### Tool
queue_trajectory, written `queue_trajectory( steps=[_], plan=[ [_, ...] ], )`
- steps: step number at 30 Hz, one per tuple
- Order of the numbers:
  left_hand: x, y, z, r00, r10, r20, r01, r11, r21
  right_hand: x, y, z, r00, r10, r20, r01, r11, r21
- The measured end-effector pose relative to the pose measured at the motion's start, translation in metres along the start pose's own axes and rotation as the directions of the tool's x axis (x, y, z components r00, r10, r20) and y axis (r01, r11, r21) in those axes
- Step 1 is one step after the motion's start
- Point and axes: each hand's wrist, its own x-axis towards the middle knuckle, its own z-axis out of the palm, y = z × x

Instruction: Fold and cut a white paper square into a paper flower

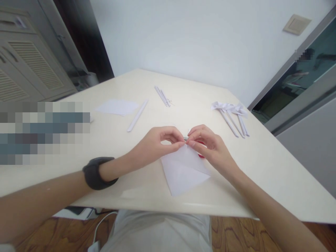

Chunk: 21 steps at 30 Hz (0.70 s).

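A white sheet of paper (181, 171) lies near the table's front edge, creased or folded across the middle. At its far tip my left hand (168, 140) pinches the paper between thumb and fingers. My right hand (206, 141) meets it there, its thumb and fingertips closed on the same tip. The exact fold between the fingertips is too small to make out. Partly hidden behind my right hand are red loops (201, 156), which look like scissor handles, with a bit of metal near the fingertips.
Beyond my left hand lie a flat rolled paper strip (138, 115) and flat white sheets (117, 106). Several thin paper sticks (162, 96) rest farther back. Paper tubes with crumpled tops (231, 117) lie at the right on the cream table (275, 175). A blurred-out patch (39, 133) covers the left.
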Motion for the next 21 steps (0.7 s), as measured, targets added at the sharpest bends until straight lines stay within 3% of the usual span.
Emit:
queue_trajectory(
  steps=[3,7,10,15,21],
  plan=[
    [0.001,-0.002,-0.003,0.988,-0.119,0.097,0.137,0.969,-0.208,0.001,-0.002,-0.004,0.996,-0.032,0.083,0.028,0.998,0.050],
    [0.000,-0.002,-0.003,0.966,-0.144,0.216,0.214,0.914,-0.345,0.001,-0.004,-0.003,0.986,-0.117,0.117,0.113,0.993,0.044],
    [0.000,0.000,-0.003,0.955,-0.153,0.254,0.243,0.893,-0.378,0.000,-0.006,-0.003,0.977,-0.182,0.106,0.184,0.983,-0.001],
    [0.002,0.002,-0.004,0.895,-0.224,0.386,0.377,0.844,-0.382,0.000,-0.011,-0.005,0.939,-0.319,0.127,0.335,0.932,-0.141],
    [0.004,-0.005,-0.006,0.864,-0.214,0.455,0.429,0.785,-0.447,-0.001,-0.009,-0.003,0.914,-0.374,0.159,0.402,0.888,-0.224]
  ],
)
